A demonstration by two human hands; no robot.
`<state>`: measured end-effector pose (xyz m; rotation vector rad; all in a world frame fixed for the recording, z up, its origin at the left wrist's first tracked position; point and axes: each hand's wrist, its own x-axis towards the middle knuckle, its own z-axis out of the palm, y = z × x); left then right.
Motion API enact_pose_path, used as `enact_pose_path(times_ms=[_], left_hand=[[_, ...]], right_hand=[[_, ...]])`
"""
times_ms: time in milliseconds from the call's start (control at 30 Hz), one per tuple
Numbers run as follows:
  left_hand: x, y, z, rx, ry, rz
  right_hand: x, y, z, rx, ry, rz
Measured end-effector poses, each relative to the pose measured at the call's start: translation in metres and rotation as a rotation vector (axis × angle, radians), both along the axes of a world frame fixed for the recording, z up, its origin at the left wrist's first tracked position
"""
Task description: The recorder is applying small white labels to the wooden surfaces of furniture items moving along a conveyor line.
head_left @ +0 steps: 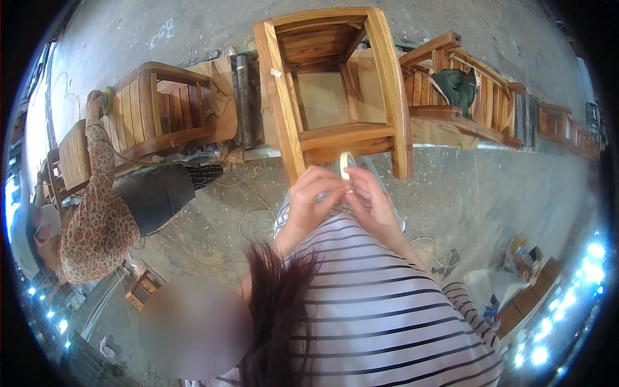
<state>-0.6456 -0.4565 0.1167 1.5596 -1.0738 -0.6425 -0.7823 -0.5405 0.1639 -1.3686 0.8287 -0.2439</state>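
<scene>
Closest, striped shirt [387, 290]: white cloth with thin black bands, filling the lower middle of the frame; a lock of dark reddish hair [277, 309] hangs beside it in loose strands.

Our left hand [316, 197]: centre of the frame, fingers bent toward the thumb; we cannot tell whether its fingertips pinch anything.

Our right hand [373, 201]: just beside the left, its curled fingers gripping the roll.

Pale ring-shaped roll [345, 166]: smooth, cream-coloured, turned nearly edge-on to us, at the centre of the frame.

Wooden chair frame [345, 134]: upper centre, just beyond our hands; orange-brown wood, streaky grain, broad curved sides around a squarish opening. We see a small white patch [276, 73] on its left side.

Concrete floor [451, 193]: grey, scuffed and flecked, with a thin looping cable [242, 227] left of centre.

Right slatted chair [438, 111]: upper right, warm brown, with a crumpled dark green cloth [456, 89] lying on it.

Dark cylinder [244, 97]: upper left of centre, long and dull, between two chairs.

Left slatted chair [149, 106]: upper left, striped light and dark; a co-worker's hand [95, 103], below a spotted sleeve [100, 151], rests on a rounded yellow-green object [108, 101] there.

Distant brown furniture [567, 129]: far right, reddish wood with slim bars.
</scene>
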Motion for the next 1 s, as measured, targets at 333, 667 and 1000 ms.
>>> enact_pose_path(times_ms=[333,667,1000], left_hand=[[-0.015,-0.014,-0.003,-0.06,0.24,0.067],[0.062,-0.018,-0.018,0.083,0.903,0.7],[0.198,-0.1,-0.13,0.173,-0.103,0.531]], right_hand=[[-0.014,0.002,-0.022,-0.158,0.174,-0.107],[-0.011,0.004,-0.027,-0.457,0.093,-0.159],[0.071,-0.101,-0.08,-0.195,0.063,-0.178]])
